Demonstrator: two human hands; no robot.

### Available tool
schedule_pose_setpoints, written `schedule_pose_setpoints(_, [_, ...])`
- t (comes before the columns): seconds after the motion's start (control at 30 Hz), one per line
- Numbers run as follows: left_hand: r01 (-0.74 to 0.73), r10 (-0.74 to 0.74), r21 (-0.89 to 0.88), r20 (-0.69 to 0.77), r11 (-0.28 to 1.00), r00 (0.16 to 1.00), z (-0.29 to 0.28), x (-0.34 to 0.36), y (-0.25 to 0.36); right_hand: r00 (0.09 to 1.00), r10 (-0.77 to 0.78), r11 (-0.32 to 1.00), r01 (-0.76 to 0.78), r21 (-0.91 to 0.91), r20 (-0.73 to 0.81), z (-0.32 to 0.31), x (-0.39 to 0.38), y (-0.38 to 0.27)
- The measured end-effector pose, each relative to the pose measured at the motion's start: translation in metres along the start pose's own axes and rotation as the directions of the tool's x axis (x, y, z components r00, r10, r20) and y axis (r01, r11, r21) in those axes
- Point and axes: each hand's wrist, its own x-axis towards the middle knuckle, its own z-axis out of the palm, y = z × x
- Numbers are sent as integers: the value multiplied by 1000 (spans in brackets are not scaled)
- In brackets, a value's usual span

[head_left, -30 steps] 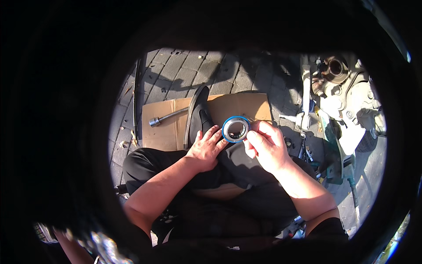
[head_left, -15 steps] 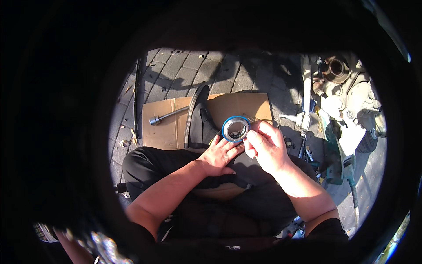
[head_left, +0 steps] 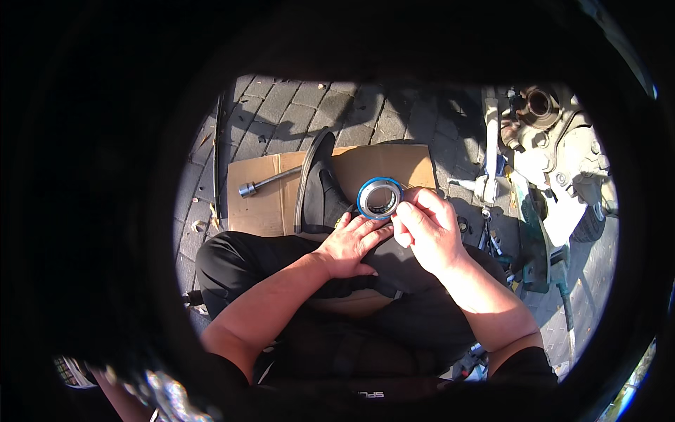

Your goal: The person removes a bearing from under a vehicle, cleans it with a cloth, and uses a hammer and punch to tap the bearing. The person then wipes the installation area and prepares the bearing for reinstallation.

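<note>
My right hand (head_left: 430, 228) pinches the right edge of a wheel bearing (head_left: 367, 202) between thumb and fingers. It is a silver metal ring with a blue outer rim, tilted so that I look into its bore, where dark rollers partly show. My left hand (head_left: 349, 247) rests palm down on my dark trouser leg and boot, fingers apart. Its fingertips come close to the bearing's lower edge; whether they touch it I cannot tell. Just beyond that hand is my black boot (head_left: 325, 190).
Flattened cardboard (head_left: 383, 165) lies under the boot, with a socket on a long bar (head_left: 274, 181) across it. At right are vehicle suspension parts (head_left: 559, 144), a green floor jack (head_left: 531, 243) and several loose tools (head_left: 489, 232). A thin black rod (head_left: 217, 162) lies left on the paving.
The bearing has moved slightly right and up in my right hand and is tilted a little differently. My left hand has hardly moved.
</note>
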Motion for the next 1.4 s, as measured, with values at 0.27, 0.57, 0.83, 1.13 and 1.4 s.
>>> schedule_pose_setpoints(0.27, [9,-9,-8,16,1000,1000,-4,0,2,1000,14,1000,-14,25,2,0,0,-1])
schedule_pose_setpoints(0.57, [3,-3,-27,11,1000,1000,-2,0,-1,1000,-3,1000,3,2,-4,1,0,0])
schedule_pose_setpoints(0.83, [21,-20,-16,25,1000,999,-3,0,2,999,-32,999,32,-35,-2,-1,-2,1])
schedule_pose_setpoints(1.13, [17,-17,-21,5,1000,1000,-5,0,3,1000,-24,999,24,-47,-6,-2,-2,1])
schedule_pose_setpoints(1.4, [-179,41,-214,-525,960,850,-56,2,9,999,-40,997,40,-71,2,-5,-2,1])
